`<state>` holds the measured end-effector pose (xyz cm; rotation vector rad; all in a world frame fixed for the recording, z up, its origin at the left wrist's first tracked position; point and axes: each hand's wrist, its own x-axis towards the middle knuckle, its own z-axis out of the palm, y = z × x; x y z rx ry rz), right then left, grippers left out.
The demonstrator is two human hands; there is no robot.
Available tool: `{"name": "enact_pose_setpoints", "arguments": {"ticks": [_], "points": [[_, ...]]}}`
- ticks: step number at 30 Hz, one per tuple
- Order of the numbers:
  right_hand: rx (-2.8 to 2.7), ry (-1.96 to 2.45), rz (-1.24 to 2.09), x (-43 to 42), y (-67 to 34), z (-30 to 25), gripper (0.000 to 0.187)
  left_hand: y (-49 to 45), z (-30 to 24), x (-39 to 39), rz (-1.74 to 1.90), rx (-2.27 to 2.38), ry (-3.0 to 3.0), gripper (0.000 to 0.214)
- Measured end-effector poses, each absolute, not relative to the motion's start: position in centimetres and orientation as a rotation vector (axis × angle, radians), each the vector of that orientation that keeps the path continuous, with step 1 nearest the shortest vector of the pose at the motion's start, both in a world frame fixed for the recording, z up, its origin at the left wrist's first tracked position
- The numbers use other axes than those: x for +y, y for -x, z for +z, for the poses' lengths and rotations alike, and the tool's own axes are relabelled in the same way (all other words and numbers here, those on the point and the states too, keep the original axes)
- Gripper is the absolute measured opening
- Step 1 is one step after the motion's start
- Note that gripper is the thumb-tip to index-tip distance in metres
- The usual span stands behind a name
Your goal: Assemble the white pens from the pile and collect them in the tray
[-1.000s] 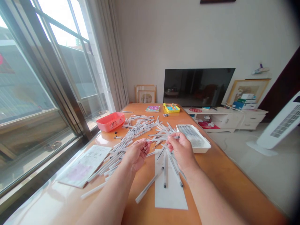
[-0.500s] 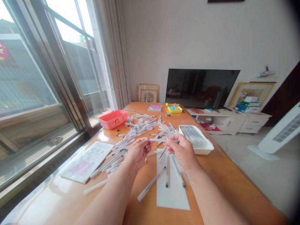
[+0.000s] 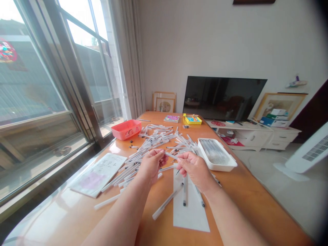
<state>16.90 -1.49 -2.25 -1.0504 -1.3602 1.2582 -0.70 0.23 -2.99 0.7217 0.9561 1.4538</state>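
Note:
My left hand (image 3: 153, 165) pinches one end of a clear pen (image 3: 171, 155) between thumb and fingers. My right hand (image 3: 192, 166) has its fingers closed round the other end, so the pen spans the gap between both hands, tilted down to the right. Below my right hand lies a white sheet of paper (image 3: 189, 217) with a few dark-tipped pens (image 3: 185, 194) on it. Another clear pen (image 3: 166, 203) crosses the sheet's left edge. Beyond my hands spreads a heap of loose clear pens and caps (image 3: 153, 143). A dark-ended pen part (image 3: 217, 180) shows beside my right wrist.
A white tray (image 3: 232, 166) of grey-black pens or refills stands at the right. On the left are a red plastic basket (image 3: 125, 131) and a notebook (image 3: 98, 174). A booklet (image 3: 171, 118) and a yellow box (image 3: 193, 120) are at the table's far end.
The pen has tilted from nearly level to sloping down to the right, and my right hand now covers its dark end. My view has turned slightly left.

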Motion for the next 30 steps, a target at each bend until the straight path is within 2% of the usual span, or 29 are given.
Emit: {"name": "enact_pose_setpoints", "arguments": {"ticks": [15,30], "points": [[-1.378,1.04,1.197,-1.8,-16.8,-2.4,0.031,0.6,-2.6,-0.2,1.473,0.964,-0.797,0.031],[-1.36,1.016,1.173,-1.9,-15.5,-2.8,0.035,0.3,-2.8,0.0,1.512,0.912,-0.684,0.024]]}}
